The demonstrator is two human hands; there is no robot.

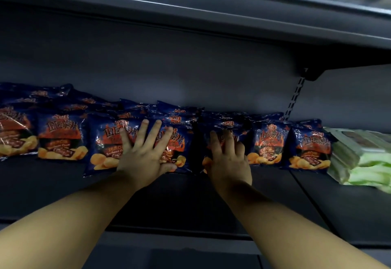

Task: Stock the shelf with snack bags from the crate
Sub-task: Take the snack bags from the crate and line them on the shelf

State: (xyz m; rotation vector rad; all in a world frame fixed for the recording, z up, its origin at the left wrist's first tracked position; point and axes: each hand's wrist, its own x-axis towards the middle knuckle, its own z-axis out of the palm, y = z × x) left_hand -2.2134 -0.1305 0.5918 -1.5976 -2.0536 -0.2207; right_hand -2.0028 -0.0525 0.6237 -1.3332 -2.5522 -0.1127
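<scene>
While both forearms reach in from the bottom, the left hand (143, 154) lies flat with fingers spread wide, pressing on a blue snack bag (105, 148) at the front of the row, gripping nothing. Right hand (227, 160) rests just beside it on the next bag (200, 141), fingers straight and closer together. More blue bags (268, 143) line the dark shelf (63, 188), stacked toward the back wall. Pale green packets (368, 169) sit at the far right.
</scene>
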